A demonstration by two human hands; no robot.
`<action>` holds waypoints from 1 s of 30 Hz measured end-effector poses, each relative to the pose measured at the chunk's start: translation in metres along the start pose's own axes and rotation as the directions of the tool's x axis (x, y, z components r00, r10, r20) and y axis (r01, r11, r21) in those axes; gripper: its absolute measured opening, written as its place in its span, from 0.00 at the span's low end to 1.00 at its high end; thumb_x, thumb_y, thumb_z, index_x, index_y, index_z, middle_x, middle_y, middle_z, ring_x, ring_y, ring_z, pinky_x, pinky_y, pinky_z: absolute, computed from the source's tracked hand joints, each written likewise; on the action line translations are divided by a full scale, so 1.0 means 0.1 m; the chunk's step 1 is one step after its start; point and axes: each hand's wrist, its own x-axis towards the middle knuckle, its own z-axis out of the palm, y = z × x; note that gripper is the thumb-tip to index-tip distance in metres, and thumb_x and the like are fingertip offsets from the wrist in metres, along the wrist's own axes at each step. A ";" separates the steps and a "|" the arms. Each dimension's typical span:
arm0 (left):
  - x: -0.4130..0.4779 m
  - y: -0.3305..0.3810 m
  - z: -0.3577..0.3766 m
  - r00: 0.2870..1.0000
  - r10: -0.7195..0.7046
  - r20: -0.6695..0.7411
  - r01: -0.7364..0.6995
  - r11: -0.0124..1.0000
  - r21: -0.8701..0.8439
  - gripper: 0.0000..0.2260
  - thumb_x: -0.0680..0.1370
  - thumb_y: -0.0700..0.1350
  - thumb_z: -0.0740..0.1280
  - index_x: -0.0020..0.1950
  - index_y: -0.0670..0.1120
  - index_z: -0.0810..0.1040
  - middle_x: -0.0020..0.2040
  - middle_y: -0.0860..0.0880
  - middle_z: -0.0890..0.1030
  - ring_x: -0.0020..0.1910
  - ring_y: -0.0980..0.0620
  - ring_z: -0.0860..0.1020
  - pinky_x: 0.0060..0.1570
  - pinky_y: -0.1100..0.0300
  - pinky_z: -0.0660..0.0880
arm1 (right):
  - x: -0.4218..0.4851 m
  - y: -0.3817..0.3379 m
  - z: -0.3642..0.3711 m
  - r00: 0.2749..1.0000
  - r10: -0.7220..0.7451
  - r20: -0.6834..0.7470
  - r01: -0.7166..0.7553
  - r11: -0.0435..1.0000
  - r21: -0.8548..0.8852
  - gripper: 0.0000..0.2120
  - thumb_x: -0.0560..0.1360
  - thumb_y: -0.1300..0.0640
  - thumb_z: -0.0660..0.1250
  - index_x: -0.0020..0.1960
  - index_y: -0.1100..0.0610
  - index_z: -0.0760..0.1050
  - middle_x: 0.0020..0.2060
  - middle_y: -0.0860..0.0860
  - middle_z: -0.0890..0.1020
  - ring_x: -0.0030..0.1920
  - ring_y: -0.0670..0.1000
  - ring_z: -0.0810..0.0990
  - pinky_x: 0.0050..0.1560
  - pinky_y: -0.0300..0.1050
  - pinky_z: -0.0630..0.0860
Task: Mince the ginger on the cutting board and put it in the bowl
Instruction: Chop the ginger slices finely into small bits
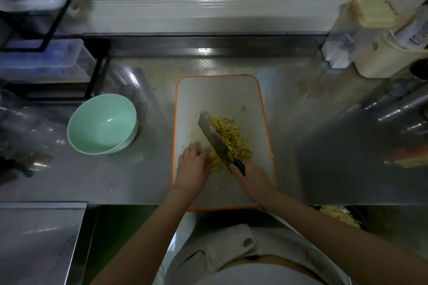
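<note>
A white cutting board (217,95) with an orange rim lies in the middle of the steel counter. Yellow chopped ginger (234,136) is heaped on its near half. My right hand (251,179) grips the black handle of a cleaver (214,137), whose blade slants up to the left across the ginger. My left hand (192,169) rests on the board at the blade's left, its fingers curled against the ginger at the near end of the heap. A pale green bowl (102,124) stands empty on the counter left of the board.
A black wire rack with clear boxes (44,58) stands at the back left. Cream and clear containers (379,37) crowd the back right corner. A dark pan with more chopped yellow pieces (340,215) sits below the counter's front edge at right.
</note>
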 end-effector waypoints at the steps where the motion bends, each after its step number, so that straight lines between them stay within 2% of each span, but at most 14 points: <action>1: 0.01 0.00 0.00 1.000 -0.019 0.007 0.019 1.000 0.000 0.09 0.78 0.49 0.60 0.55 0.50 0.75 0.54 0.47 0.70 0.57 0.47 0.67 0.50 0.57 0.59 | 0.00 0.00 -0.01 1.000 -0.003 0.003 0.003 1.000 -0.003 0.17 0.80 0.49 0.56 0.39 0.60 0.68 0.28 0.49 0.68 0.28 0.45 0.67 0.26 0.36 0.61; 5: 0.01 -0.04 0.02 0.998 -0.014 -0.057 0.012 0.999 -0.039 0.07 0.75 0.47 0.63 0.52 0.47 0.76 0.52 0.46 0.72 0.55 0.45 0.70 0.50 0.55 0.62 | 0.01 0.01 0.00 1.000 -0.014 0.009 0.014 1.000 0.006 0.17 0.80 0.49 0.57 0.35 0.55 0.65 0.28 0.48 0.68 0.27 0.44 0.66 0.26 0.36 0.61; 7: -0.01 -0.06 0.03 0.997 -0.026 -0.066 0.016 0.990 -0.143 0.13 0.74 0.48 0.65 0.57 0.46 0.73 0.54 0.46 0.73 0.56 0.45 0.70 0.51 0.56 0.63 | 0.02 0.00 0.00 1.000 -0.016 0.004 0.016 1.000 0.011 0.17 0.80 0.49 0.57 0.35 0.54 0.64 0.28 0.48 0.68 0.27 0.44 0.66 0.26 0.36 0.62; 9: -0.02 -0.05 0.05 1.000 -0.006 0.003 0.006 0.979 -0.203 0.22 0.75 0.53 0.65 0.66 0.47 0.67 0.60 0.47 0.71 0.60 0.47 0.69 0.56 0.57 0.63 | 0.00 0.00 0.00 1.000 -0.017 0.003 0.017 1.000 0.022 0.17 0.80 0.50 0.57 0.35 0.54 0.64 0.28 0.48 0.68 0.28 0.44 0.66 0.26 0.35 0.64; 11: -0.03 -0.01 0.08 0.998 0.040 0.054 -0.034 0.994 -0.108 0.25 0.76 0.56 0.62 0.70 0.47 0.62 0.65 0.47 0.68 0.64 0.47 0.66 0.61 0.56 0.62 | -0.01 -0.01 0.00 1.000 -0.024 0.001 0.024 0.999 0.036 0.17 0.80 0.50 0.57 0.35 0.54 0.65 0.28 0.48 0.68 0.28 0.43 0.67 0.27 0.33 0.65; 14: -0.05 0.03 0.10 0.995 0.070 0.077 -0.077 0.993 0.091 0.22 0.79 0.54 0.56 0.71 0.48 0.61 0.67 0.46 0.65 0.65 0.47 0.63 0.63 0.56 0.58 | -0.03 -0.04 -0.02 1.000 -0.031 -0.002 0.031 0.999 0.040 0.18 0.81 0.51 0.57 0.33 0.53 0.63 0.28 0.48 0.67 0.27 0.44 0.66 0.27 0.34 0.65; 17: -0.09 0.01 0.11 0.997 0.062 0.049 -0.070 0.982 0.174 0.18 0.79 0.53 0.56 0.68 0.47 0.65 0.63 0.46 0.69 0.62 0.46 0.66 0.60 0.55 0.61 | -0.04 -0.06 -0.03 1.000 -0.027 -0.013 0.028 0.998 0.056 0.18 0.80 0.51 0.57 0.33 0.53 0.63 0.27 0.48 0.67 0.27 0.44 0.66 0.27 0.34 0.65; 20: -0.10 0.02 0.09 0.997 0.057 -0.060 -0.047 0.986 0.161 0.18 0.76 0.54 0.55 0.56 0.47 0.77 0.50 0.47 0.79 0.49 0.46 0.75 0.49 0.53 0.68 | -0.04 -0.06 -0.03 1.000 -0.019 -0.024 0.021 0.998 0.060 0.16 0.80 0.50 0.57 0.37 0.57 0.67 0.28 0.48 0.68 0.28 0.44 0.67 0.27 0.34 0.65; 22: -0.08 -0.01 0.10 0.988 0.082 -0.131 -0.063 0.987 0.147 0.16 0.74 0.52 0.57 0.51 0.48 0.80 0.44 0.49 0.80 0.43 0.47 0.78 0.47 0.54 0.64 | -0.04 -0.07 -0.03 0.999 -0.025 -0.019 0.027 0.998 0.060 0.16 0.80 0.50 0.57 0.38 0.58 0.68 0.29 0.48 0.68 0.28 0.44 0.67 0.27 0.34 0.65; 25: -0.05 -0.04 0.06 0.993 0.027 -0.119 -0.024 0.999 0.032 0.05 0.75 0.45 0.65 0.47 0.47 0.79 0.43 0.48 0.80 0.46 0.45 0.77 0.49 0.53 0.60 | -0.05 -0.06 -0.03 0.999 -0.033 -0.019 0.034 0.998 0.058 0.17 0.80 0.50 0.58 0.34 0.53 0.64 0.28 0.48 0.67 0.28 0.44 0.66 0.26 0.35 0.64; 27: -0.04 -0.04 0.05 0.994 -0.044 -0.104 0.043 0.999 -0.013 0.06 0.77 0.46 0.64 0.46 0.46 0.79 0.45 0.48 0.79 0.49 0.45 0.74 0.51 0.54 0.60 | -0.05 -0.06 -0.04 0.999 -0.036 -0.018 0.036 0.999 0.035 0.18 0.80 0.50 0.58 0.33 0.52 0.62 0.28 0.48 0.67 0.27 0.44 0.66 0.25 0.35 0.63; 30: -0.05 -0.04 0.05 0.991 -0.079 -0.112 0.075 0.996 -0.036 0.07 0.78 0.46 0.62 0.47 0.46 0.77 0.46 0.47 0.78 0.51 0.46 0.73 0.52 0.54 0.61 | -0.06 -0.06 -0.05 0.999 -0.041 -0.012 0.042 0.999 0.008 0.18 0.80 0.51 0.57 0.33 0.53 0.62 0.27 0.47 0.67 0.26 0.42 0.65 0.26 0.34 0.65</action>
